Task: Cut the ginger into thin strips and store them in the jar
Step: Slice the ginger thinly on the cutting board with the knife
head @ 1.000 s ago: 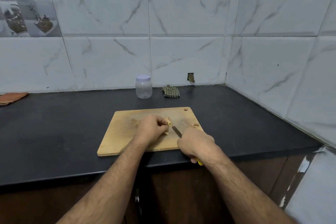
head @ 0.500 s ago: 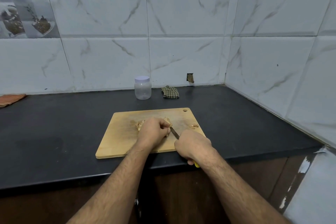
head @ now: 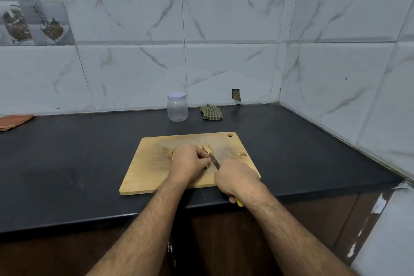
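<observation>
A wooden cutting board (head: 154, 163) lies on the black counter. My left hand (head: 189, 161) holds a knobbly piece of ginger (head: 208, 149) down on the board, fingers curled over it. My right hand (head: 236, 177) grips a knife (head: 215, 161) with a yellow handle end; its dark blade points up-left and meets the ginger by my left fingertips. Small cut ginger bits (head: 242, 154) lie near the board's right edge. A clear plastic jar (head: 177, 108) with a white lid on stands upright behind the board, near the wall.
A green checked cloth (head: 211, 112) is bunched to the right of the jar. An orange cloth (head: 13, 121) lies at the far left of the counter (head: 67, 163). Tiled walls close off the back and right; the counter's front edge runs under my forearms.
My right hand has pushed the knife forward and left, so the blade now meets the ginger under my left fingers. My left hand has stayed on the ginger.
</observation>
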A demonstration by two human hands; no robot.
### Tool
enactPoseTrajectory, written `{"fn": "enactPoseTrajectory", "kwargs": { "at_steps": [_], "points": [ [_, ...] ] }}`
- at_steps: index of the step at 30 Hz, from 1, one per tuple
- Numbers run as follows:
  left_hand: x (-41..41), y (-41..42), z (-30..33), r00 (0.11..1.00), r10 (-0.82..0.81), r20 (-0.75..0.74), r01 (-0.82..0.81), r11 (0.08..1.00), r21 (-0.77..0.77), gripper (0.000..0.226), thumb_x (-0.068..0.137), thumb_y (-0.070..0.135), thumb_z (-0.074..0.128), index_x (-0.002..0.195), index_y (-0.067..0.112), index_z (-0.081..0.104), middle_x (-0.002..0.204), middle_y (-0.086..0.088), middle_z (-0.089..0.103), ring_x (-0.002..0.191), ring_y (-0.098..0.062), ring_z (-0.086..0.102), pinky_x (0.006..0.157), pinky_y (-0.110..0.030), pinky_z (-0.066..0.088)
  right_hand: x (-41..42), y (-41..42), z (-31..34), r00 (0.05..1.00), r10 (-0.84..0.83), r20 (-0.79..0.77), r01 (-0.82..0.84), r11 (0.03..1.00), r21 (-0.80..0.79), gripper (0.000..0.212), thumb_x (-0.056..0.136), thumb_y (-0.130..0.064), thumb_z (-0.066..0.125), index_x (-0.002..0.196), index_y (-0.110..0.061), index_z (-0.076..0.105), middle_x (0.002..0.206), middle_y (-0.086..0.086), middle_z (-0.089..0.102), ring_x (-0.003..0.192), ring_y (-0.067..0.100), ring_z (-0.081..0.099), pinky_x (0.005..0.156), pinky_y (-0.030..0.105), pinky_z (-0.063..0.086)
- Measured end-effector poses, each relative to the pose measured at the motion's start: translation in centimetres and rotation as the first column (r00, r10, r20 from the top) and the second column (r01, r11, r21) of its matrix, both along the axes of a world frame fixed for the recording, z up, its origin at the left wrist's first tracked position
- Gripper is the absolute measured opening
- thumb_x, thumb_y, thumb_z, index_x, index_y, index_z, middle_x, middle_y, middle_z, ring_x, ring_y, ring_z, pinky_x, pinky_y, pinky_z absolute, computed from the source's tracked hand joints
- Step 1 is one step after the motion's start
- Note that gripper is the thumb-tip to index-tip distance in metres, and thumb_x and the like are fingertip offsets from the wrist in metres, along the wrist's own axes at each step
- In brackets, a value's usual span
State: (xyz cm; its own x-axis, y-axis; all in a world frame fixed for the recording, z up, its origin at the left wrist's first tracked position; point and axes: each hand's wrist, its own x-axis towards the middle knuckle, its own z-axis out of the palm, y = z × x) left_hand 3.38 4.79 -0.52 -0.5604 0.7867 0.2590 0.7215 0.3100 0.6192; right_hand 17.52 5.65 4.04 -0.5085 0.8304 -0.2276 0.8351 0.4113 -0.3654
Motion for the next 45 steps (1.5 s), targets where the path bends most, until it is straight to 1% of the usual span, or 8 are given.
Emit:
{"fn": "enactPoseTrajectory", "kwargs": {
  "at_steps": [6, 12, 20, 25, 28, 35, 42, 45],
  "points": [
    [0.1, 0.0, 0.1, 1.000, 0.008, -0.017, -0.008, 1.000, -0.006, 0.008, 0.083, 0.023, 0.074, 0.089, 0.023, 0.080, 0.089, 0.010, 0.074, 0.080, -0.006, 0.061, 0.069, -0.020, 0.040, 0.0, -0.1, 0.0, 1.000, -0.002, -0.007, 0.002, 1.000, 0.012, 0.017, 0.099, -0.020, 0.041, 0.102, -0.011, 0.056, 0.082, 0.004, 0.068, 0.045, 0.013, 0.058, 0.044, 0.023, 0.043],
    [0.1, 0.0, 0.0, 1.000, 0.011, -0.009, -0.011, 1.000, -0.012, 0.009, 0.083, 0.024, 0.074, 0.090, 0.023, 0.079, 0.091, 0.009, 0.075, 0.081, -0.007, 0.061, 0.070, -0.020, 0.041, 0.0, -0.3, 0.0, 1.000, -0.005, -0.008, 0.005, 1.000, 0.014, 0.020, 0.098, -0.017, 0.041, 0.105, -0.010, 0.059, 0.080, 0.006, 0.066, 0.043, 0.014, 0.056, 0.041, 0.023, 0.041],
    [0.0, 0.1, 0.0, 1.000, 0.002, -0.009, -0.003, 1.000, -0.019, 0.010, 0.085, 0.024, 0.073, 0.093, 0.021, 0.079, 0.094, 0.007, 0.075, 0.079, -0.006, 0.057, 0.069, -0.019, 0.037, -0.3, -0.1, -0.2, 1.000, 0.005, 0.011, -0.005, 0.999, 0.049, 0.017, 0.098, -0.017, 0.043, 0.098, -0.012, 0.058, 0.078, 0.004, 0.066, 0.046, 0.015, 0.057, 0.046, 0.024, 0.041],
    [-0.1, 0.2, 0.0, 1.000, 0.000, -0.005, 0.000, 1.000, -0.021, 0.011, 0.085, 0.023, 0.073, 0.094, 0.020, 0.079, 0.097, 0.006, 0.074, 0.087, -0.009, 0.061, 0.070, -0.019, 0.036, -0.5, 0.1, -0.4, 1.000, 0.012, 0.016, -0.013, 0.998, 0.060, 0.020, 0.099, -0.018, 0.043, 0.083, -0.013, 0.053, 0.079, 0.005, 0.067, 0.045, 0.016, 0.058, 0.048, 0.025, 0.045],
    [-0.2, 0.3, -0.1, 1.000, 0.003, 0.000, -0.003, 1.000, -0.023, 0.011, 0.085, 0.023, 0.073, 0.094, 0.020, 0.079, 0.097, 0.006, 0.074, 0.083, -0.008, 0.059, 0.070, -0.019, 0.036, -0.8, 0.2, -0.4, 1.000, 0.006, 0.014, -0.007, 0.998, 0.062, 0.015, 0.099, -0.018, 0.044, 0.092, -0.012, 0.055, 0.083, 0.005, 0.067, 0.045, 0.015, 0.058, 0.044, 0.023, 0.043],
    [-0.2, 0.4, -0.1, 1.000, 0.001, 0.009, 0.000, 1.000, -0.028, 0.011, 0.085, 0.024, 0.074, 0.095, 0.021, 0.079, 0.098, 0.007, 0.075, 0.092, -0.009, 0.064, 0.079, -0.021, 0.045, -1.1, 0.5, -0.4, 0.999, 0.011, 0.040, -0.013, 0.998, 0.067, 0.014, 0.101, -0.020, 0.045, 0.098, -0.012, 0.056, 0.075, 0.004, 0.065, 0.044, 0.014, 0.056, 0.046, 0.024, 0.046],
    [-0.3, 0.4, -0.2, 1.000, -0.004, 0.010, 0.004, 1.000, -0.022, 0.012, 0.085, 0.022, 0.074, 0.095, 0.020, 0.079, 0.098, 0.006, 0.075, 0.093, -0.010, 0.065, 0.084, -0.024, 0.048, -1.6, 0.8, -0.3, 0.999, -0.018, 0.031, 0.017, 1.000, 0.018, 0.010, 0.099, -0.020, 0.045, 0.095, -0.013, 0.052, 0.061, 0.004, 0.061, 0.028, 0.011, 0.046, 0.034, 0.013, 0.035],
    [-0.3, 0.4, -0.3, 1.000, 0.003, 0.007, -0.003, 1.000, -0.017, 0.011, 0.084, 0.023, 0.075, 0.094, 0.020, 0.079, 0.098, 0.006, 0.075, 0.093, -0.011, 0.065, 0.083, -0.024, 0.048, -1.6, 0.7, -0.2, 1.000, -0.015, 0.023, 0.015, 1.000, 0.009, 0.010, 0.099, -0.019, 0.045, 0.097, -0.012, 0.052, 0.062, 0.004, 0.061, 0.028, 0.011, 0.046, 0.033, 0.014, 0.034]
  ]
}}
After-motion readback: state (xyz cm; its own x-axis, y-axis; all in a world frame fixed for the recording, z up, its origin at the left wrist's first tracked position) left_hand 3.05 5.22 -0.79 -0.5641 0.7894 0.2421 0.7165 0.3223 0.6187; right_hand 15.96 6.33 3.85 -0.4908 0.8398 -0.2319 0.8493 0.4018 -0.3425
